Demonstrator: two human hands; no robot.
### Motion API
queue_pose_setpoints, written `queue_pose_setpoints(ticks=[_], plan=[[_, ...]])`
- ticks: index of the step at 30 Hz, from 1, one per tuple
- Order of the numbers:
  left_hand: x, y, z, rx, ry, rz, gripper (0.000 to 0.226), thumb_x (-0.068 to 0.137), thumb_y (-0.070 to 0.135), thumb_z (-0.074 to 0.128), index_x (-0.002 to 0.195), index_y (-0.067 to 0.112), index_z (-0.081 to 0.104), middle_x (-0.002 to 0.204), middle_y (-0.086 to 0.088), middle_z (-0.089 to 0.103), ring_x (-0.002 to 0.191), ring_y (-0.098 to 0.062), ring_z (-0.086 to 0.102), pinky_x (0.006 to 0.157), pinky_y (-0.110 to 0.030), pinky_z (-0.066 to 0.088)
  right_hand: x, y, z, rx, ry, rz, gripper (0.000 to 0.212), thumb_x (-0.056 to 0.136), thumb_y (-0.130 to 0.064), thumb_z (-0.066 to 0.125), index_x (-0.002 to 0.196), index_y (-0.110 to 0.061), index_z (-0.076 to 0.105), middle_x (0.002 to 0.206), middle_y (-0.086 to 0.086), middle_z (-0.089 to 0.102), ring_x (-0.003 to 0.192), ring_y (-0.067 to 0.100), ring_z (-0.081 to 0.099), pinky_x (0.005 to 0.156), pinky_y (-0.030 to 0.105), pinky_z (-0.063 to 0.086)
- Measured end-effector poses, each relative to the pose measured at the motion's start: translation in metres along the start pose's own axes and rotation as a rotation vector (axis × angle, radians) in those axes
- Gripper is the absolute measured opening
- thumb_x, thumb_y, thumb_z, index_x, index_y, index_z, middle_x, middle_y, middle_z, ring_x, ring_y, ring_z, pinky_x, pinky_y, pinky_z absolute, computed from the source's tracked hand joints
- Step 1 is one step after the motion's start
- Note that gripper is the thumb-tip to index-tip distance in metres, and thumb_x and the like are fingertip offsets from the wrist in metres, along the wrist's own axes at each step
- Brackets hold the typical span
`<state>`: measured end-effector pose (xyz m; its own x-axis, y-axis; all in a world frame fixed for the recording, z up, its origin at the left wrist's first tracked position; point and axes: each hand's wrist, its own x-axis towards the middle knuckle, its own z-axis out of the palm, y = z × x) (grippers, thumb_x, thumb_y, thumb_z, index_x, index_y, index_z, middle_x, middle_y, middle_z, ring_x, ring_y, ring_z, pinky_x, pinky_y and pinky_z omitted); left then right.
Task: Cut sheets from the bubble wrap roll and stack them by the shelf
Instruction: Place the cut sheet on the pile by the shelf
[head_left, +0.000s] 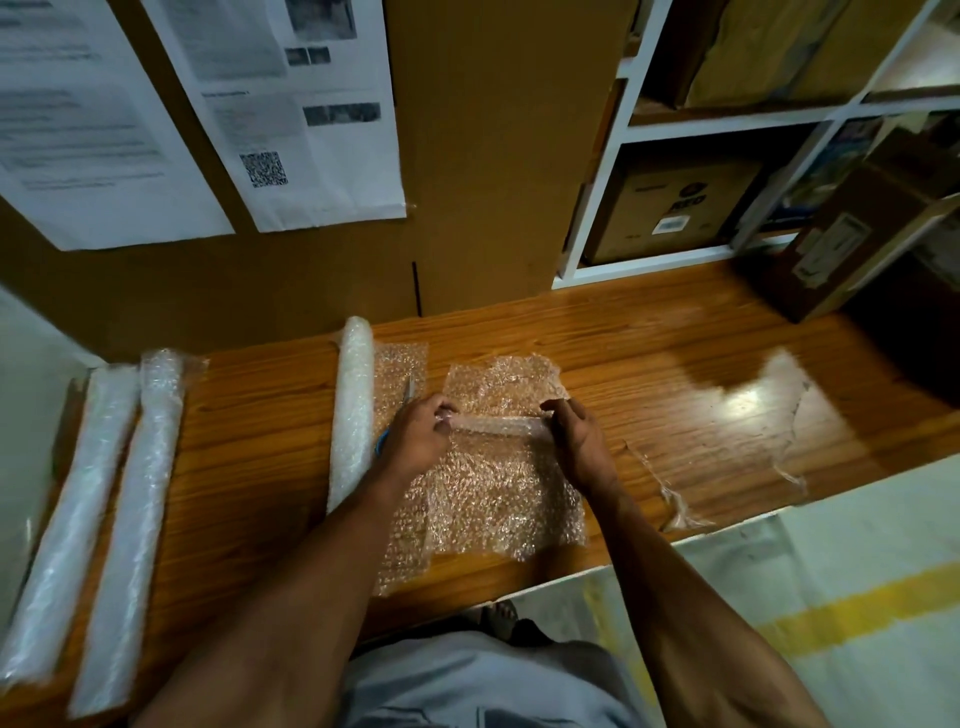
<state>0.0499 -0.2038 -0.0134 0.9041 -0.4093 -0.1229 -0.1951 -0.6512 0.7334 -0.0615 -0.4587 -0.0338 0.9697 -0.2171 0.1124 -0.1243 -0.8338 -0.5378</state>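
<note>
Both ends of the folded sheet (496, 423) pinched, left hand (421, 434) and right hand (576, 441), just right of the roll (353, 410): fold flat, edges matched, before stacking.

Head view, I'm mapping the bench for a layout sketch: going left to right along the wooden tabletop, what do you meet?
Two wrapped rolls lying side by side → bubble wrap roll → left hand → cut sheet being folded → right hand → loose clear plastic scrap.
</note>
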Motion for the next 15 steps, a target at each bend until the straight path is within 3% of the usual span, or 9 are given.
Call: queue_pose_setpoints(ticks=[2,4,7,11,15], plan=[[0.007,0.007,-0.008,-0.164,-0.008,-0.074,0.013,0.095,0.022,0.073,0.101,0.033,0.071,0.108,0.015,0.071,0.091,-0.012,0.07,0.072,-0.032,0.06,0.009,-0.003,-0.008,0.106,0.039,0.037,0.018,0.107,-0.021,0.057,0.12,-0.013,0.067,0.113,0.001,0.054,0.094,0.008,0.056,0.075,0.01,0.047],[0.015,0.014,-0.018,-0.378,-0.01,-0.137,0.008,0.093,0.022,0.076,0.097,0.028,0.073,0.108,0.006,0.075,0.095,-0.013,0.07,0.075,-0.028,0.058,0.017,-0.007,-0.018,0.318,0.057,0.114,0.009,0.103,-0.015,0.065,0.108,-0.01,0.071,0.107,0.005,0.065,0.091,0.016,0.065,0.076,0.027,0.055],[0.02,0.026,-0.034,-0.571,-0.005,-0.125,0.01,0.091,0.021,0.078,0.1,0.019,0.073,0.104,0.001,0.077,0.096,-0.013,0.07,0.086,-0.03,0.055,0.027,-0.021,-0.041,0.682,0.092,0.274,0.015,0.102,-0.021,0.068,0.105,-0.007,0.073,0.101,0.01,0.074,0.09,0.018,0.073,0.077,0.033,0.061],[0.029,0.036,-0.048,-0.647,0.007,-0.102,0.01,0.093,0.021,0.075,0.101,0.016,0.073,0.096,0.007,0.078,0.088,-0.006,0.073,0.076,-0.024,0.055,0.037,-0.034,-0.062,0.775,0.145,0.297,0.033,0.103,-0.04,0.066,0.084,-0.013,0.069,0.079,0.0,0.069,0.077,0.014,0.065,0.071,0.028,0.053],[0.035,0.045,-0.056,-0.682,0.057,-0.114,0.025,0.095,0.033,0.072,0.109,0.013,0.074,0.094,0.008,0.077,0.084,0.0,0.07,0.078,-0.021,0.051,0.041,-0.05,-0.073,0.858,0.112,0.366,0.033,0.105,-0.039,0.061,0.082,-0.016,0.059,0.07,-0.005,0.06,0.063,0.01,0.059,0.059,0.027,0.051]])
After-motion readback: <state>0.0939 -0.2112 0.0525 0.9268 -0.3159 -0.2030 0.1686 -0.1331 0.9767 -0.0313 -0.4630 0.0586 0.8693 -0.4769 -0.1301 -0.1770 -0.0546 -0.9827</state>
